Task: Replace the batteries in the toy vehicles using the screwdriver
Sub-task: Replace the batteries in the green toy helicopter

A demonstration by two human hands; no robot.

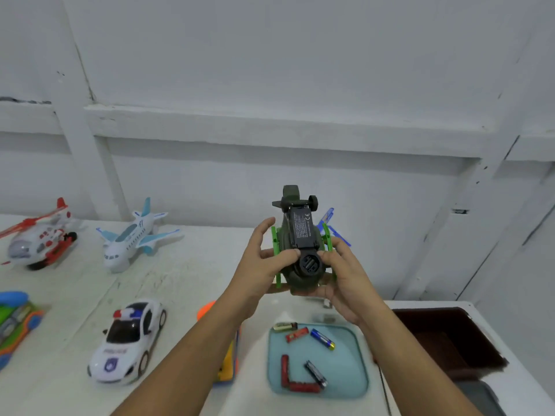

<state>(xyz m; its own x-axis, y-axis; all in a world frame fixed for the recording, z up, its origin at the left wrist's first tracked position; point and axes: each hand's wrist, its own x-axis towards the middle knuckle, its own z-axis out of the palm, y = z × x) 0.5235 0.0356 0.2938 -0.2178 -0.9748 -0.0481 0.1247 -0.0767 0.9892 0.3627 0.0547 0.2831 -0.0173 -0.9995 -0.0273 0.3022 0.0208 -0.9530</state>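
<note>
Both hands, left [260,259] and right [342,276], grasp an upturned green toy [300,244] above the table [75,295]. Batteries [322,339] lie in a blue tray [357,382] near the table's right edge.

The setting was a plain indoor work area, probably a spare room or small workshop. A white-painted wall [270,70] with protruding ledges and scuffed paint backed a worn white table [75,289]. Toy vehicles, among them an airplane [132,235] and a police car [129,340], were spread across it, and a light-blue tray [357,370] of loose batteries [322,339] lay near the front edge.
</note>
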